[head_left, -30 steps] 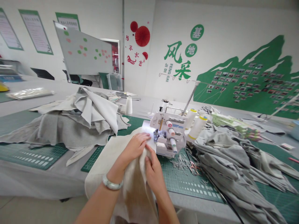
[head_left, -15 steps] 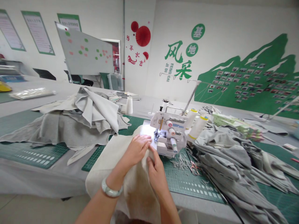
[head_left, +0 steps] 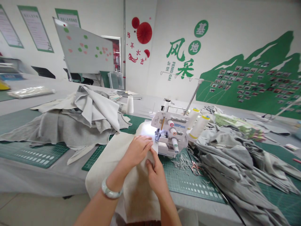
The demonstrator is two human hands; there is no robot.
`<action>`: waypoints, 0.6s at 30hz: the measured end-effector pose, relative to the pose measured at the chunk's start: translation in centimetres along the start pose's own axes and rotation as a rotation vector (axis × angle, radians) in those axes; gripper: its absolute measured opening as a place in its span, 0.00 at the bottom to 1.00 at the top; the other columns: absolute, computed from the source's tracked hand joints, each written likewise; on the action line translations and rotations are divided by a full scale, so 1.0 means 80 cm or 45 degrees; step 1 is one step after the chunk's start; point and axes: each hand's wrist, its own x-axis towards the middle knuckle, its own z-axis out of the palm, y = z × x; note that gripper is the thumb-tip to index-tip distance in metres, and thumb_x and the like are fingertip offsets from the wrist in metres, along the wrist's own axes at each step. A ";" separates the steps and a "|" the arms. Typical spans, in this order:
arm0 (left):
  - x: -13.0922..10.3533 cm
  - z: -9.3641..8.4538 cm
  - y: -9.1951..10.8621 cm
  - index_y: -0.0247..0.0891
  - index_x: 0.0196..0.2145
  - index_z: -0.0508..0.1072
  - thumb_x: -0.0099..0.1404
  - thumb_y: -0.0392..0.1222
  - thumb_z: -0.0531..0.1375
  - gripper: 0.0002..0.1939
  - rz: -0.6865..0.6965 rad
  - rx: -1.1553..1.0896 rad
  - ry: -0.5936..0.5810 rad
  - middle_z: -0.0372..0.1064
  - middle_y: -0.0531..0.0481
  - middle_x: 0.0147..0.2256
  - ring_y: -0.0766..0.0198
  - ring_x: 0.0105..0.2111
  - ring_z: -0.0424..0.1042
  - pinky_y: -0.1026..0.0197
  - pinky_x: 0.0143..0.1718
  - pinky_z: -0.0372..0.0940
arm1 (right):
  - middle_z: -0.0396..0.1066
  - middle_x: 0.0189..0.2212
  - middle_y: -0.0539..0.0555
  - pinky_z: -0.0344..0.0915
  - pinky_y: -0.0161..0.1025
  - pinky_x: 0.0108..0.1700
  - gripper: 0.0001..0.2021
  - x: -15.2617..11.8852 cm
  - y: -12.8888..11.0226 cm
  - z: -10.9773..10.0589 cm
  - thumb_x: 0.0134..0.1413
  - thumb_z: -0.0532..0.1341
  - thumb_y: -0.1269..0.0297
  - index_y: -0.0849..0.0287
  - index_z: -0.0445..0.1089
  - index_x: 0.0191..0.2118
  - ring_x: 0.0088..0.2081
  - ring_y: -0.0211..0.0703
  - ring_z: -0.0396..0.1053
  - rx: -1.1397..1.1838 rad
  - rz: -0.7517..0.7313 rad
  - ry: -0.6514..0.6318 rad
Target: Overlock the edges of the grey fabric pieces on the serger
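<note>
A cream fabric piece lies across the table edge, its far end under the lit needle area of a white overlock sewing machine. My left hand, with a pale bangle on the wrist, rests flat on the fabric just in front of the presser foot, fingers stretched out. Close beside it, my right hand pinches the fabric's right edge between thumb and fingers. The fingertips of both hands nearly meet by the machine's front. Part of the edge is hidden under them.
Grey and cream cloth is heaped on the left. More grey cloth lies right of the machine. Scissors and thread scraps sit on the green cutting mat. Thread cones stand behind the machine.
The cream fabric has slid forward, and more of it now lies beyond the presser foot. Both hands stay close to the same place, with the right fingers shifted slightly.
</note>
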 end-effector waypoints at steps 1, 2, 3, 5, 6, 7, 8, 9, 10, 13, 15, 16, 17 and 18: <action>-0.002 0.001 0.001 0.38 0.44 0.75 0.72 0.40 0.48 0.16 -0.004 -0.014 -0.010 0.73 0.46 0.49 0.57 0.51 0.69 0.50 0.55 0.59 | 0.59 0.63 0.56 0.50 0.49 0.66 0.26 0.000 0.002 0.002 0.57 0.53 0.73 0.57 0.61 0.62 0.64 0.47 0.55 -0.001 0.001 0.004; -0.003 0.002 0.000 0.38 0.44 0.76 0.72 0.41 0.48 0.16 -0.010 -0.024 -0.016 0.73 0.46 0.50 0.57 0.51 0.69 0.50 0.56 0.58 | 0.59 0.63 0.56 0.50 0.49 0.66 0.26 -0.001 0.003 0.003 0.57 0.52 0.73 0.58 0.60 0.62 0.64 0.46 0.55 0.002 0.002 0.004; -0.004 0.003 -0.001 0.38 0.45 0.75 0.73 0.41 0.48 0.16 -0.015 -0.032 -0.020 0.72 0.46 0.50 0.57 0.52 0.68 0.50 0.57 0.58 | 0.58 0.63 0.56 0.49 0.49 0.66 0.26 -0.001 0.003 0.004 0.58 0.52 0.72 0.58 0.60 0.63 0.65 0.46 0.54 0.005 0.002 0.004; -0.003 0.004 -0.006 0.39 0.46 0.75 0.73 0.42 0.48 0.17 -0.020 -0.049 -0.034 0.72 0.47 0.51 0.58 0.54 0.67 0.50 0.59 0.56 | 0.57 0.64 0.56 0.48 0.48 0.67 0.26 -0.001 0.002 0.006 0.58 0.52 0.72 0.58 0.60 0.63 0.65 0.45 0.53 0.016 0.004 0.001; -0.001 0.005 -0.008 0.39 0.47 0.75 0.73 0.42 0.47 0.17 -0.025 -0.059 -0.045 0.71 0.47 0.52 0.58 0.55 0.67 0.50 0.59 0.55 | 0.57 0.64 0.55 0.48 0.48 0.67 0.26 -0.001 0.001 0.007 0.58 0.52 0.72 0.58 0.60 0.63 0.65 0.45 0.53 0.021 0.005 -0.003; 0.000 0.005 -0.010 0.40 0.48 0.74 0.73 0.42 0.47 0.18 -0.034 -0.068 -0.056 0.71 0.47 0.53 0.58 0.56 0.66 0.50 0.60 0.54 | 0.57 0.64 0.55 0.47 0.48 0.67 0.26 -0.001 -0.001 0.007 0.58 0.52 0.72 0.57 0.60 0.63 0.65 0.45 0.53 0.023 0.005 -0.007; 0.002 0.005 -0.012 0.40 0.48 0.74 0.74 0.43 0.46 0.18 -0.048 -0.073 -0.067 0.70 0.48 0.54 0.59 0.57 0.65 0.50 0.60 0.54 | 0.57 0.64 0.55 0.47 0.48 0.67 0.26 0.000 -0.003 0.007 0.58 0.52 0.72 0.57 0.60 0.63 0.65 0.45 0.53 0.023 0.004 -0.010; 0.004 0.005 -0.014 0.40 0.49 0.73 0.74 0.43 0.46 0.18 -0.061 -0.075 -0.080 0.69 0.47 0.54 0.59 0.58 0.64 0.50 0.61 0.53 | 0.57 0.64 0.54 0.47 0.47 0.67 0.26 0.000 -0.004 0.006 0.58 0.52 0.72 0.57 0.60 0.63 0.65 0.44 0.53 0.023 0.001 -0.014; 0.006 0.005 -0.015 0.40 0.50 0.73 0.74 0.43 0.46 0.18 -0.071 -0.073 -0.091 0.68 0.47 0.55 0.59 0.58 0.63 0.50 0.61 0.53 | 0.57 0.64 0.54 0.48 0.47 0.67 0.26 0.000 -0.006 0.006 0.58 0.52 0.72 0.57 0.60 0.63 0.65 0.44 0.52 0.023 -0.002 -0.020; 0.008 0.003 -0.015 0.40 0.51 0.72 0.74 0.43 0.45 0.19 -0.069 -0.029 -0.118 0.68 0.47 0.56 0.59 0.59 0.63 0.49 0.62 0.51 | 0.58 0.64 0.55 0.48 0.46 0.67 0.25 0.000 -0.007 0.004 0.59 0.51 0.72 0.57 0.60 0.62 0.65 0.44 0.53 0.019 -0.020 -0.015; 0.007 0.000 -0.010 0.40 0.49 0.73 0.74 0.43 0.44 0.19 -0.042 0.051 -0.115 0.69 0.47 0.55 0.59 0.58 0.64 0.47 0.62 0.49 | 0.58 0.63 0.55 0.48 0.46 0.67 0.25 -0.001 -0.006 0.004 0.59 0.52 0.72 0.58 0.61 0.62 0.65 0.44 0.54 0.014 -0.033 -0.008; 0.005 -0.002 -0.007 0.40 0.48 0.73 0.74 0.43 0.44 0.19 -0.029 0.093 -0.099 0.70 0.47 0.54 0.58 0.57 0.64 0.46 0.62 0.48 | 0.59 0.63 0.55 0.48 0.46 0.67 0.25 -0.001 -0.005 0.004 0.59 0.52 0.72 0.57 0.61 0.62 0.64 0.44 0.55 0.013 -0.036 -0.005; 0.003 -0.003 -0.004 0.40 0.47 0.73 0.74 0.43 0.44 0.19 -0.015 0.124 -0.078 0.71 0.47 0.53 0.58 0.56 0.65 0.46 0.62 0.48 | 0.59 0.63 0.55 0.49 0.47 0.66 0.24 -0.002 -0.004 0.004 0.59 0.52 0.72 0.57 0.62 0.62 0.64 0.44 0.55 0.016 -0.036 -0.004; 0.000 -0.004 0.000 0.40 0.46 0.74 0.74 0.43 0.44 0.19 0.000 0.140 -0.063 0.71 0.46 0.52 0.58 0.55 0.66 0.46 0.62 0.49 | 0.61 0.62 0.55 0.50 0.47 0.66 0.24 -0.002 -0.002 0.004 0.59 0.52 0.72 0.57 0.62 0.62 0.64 0.45 0.56 0.024 -0.032 0.000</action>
